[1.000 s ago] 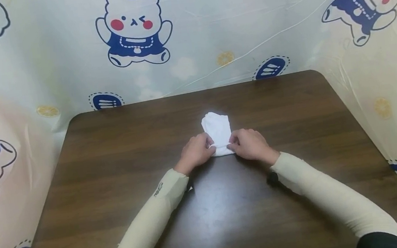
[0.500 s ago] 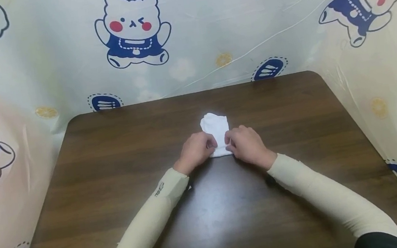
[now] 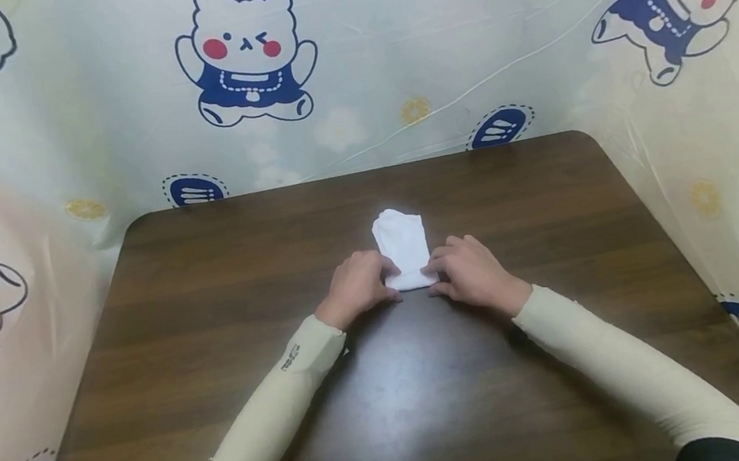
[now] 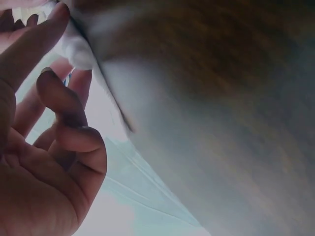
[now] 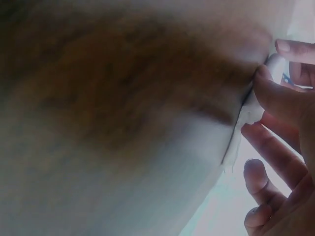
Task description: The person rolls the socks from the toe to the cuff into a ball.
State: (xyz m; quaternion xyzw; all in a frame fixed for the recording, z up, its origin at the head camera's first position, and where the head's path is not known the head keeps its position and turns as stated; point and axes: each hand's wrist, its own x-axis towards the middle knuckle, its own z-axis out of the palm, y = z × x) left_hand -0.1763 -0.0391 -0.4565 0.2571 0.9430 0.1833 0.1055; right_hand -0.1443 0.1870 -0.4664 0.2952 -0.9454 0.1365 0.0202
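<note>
A small white folded cloth (image 3: 403, 249) lies flat mid-worktop (image 3: 211, 296). The left hand (image 3: 354, 288) and right hand (image 3: 474, 274) flank its near edge, fingertips pinching the two near corners, which keeps the fold squared and pinned against the wood; its far end lies free
</note>
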